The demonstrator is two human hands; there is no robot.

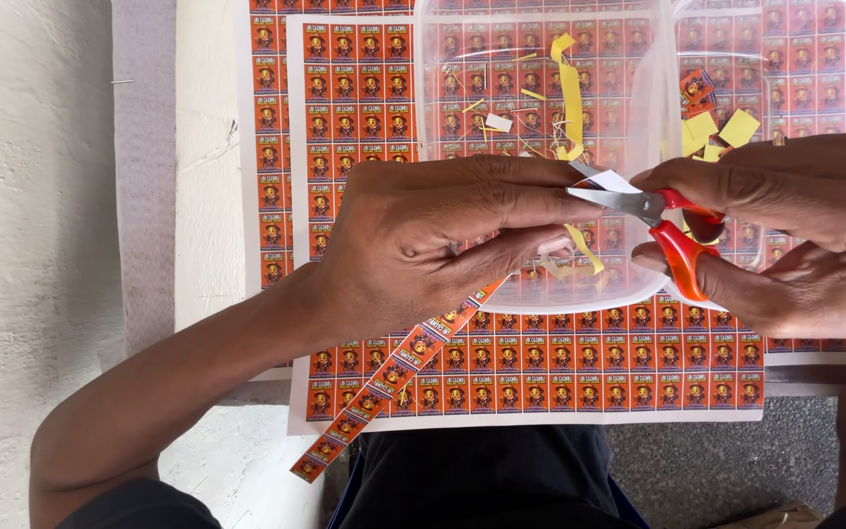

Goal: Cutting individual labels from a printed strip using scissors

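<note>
A large sheet of labels (540,377) fills the middle of the frame, its small rectangular orange labels in tight rows and columns, each with a dark and yellow figure, inside a white margin. A second such sheet (271,147) lies beneath it, showing at upper left. A narrow cut strip of the same labels (384,387) runs diagonally from centre to lower left, held in the left hand (423,245). A few loose orange labels (697,90) lie at upper right.

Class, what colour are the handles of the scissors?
Red-orange handles on the scissors, held in the right hand; head view.
</note>
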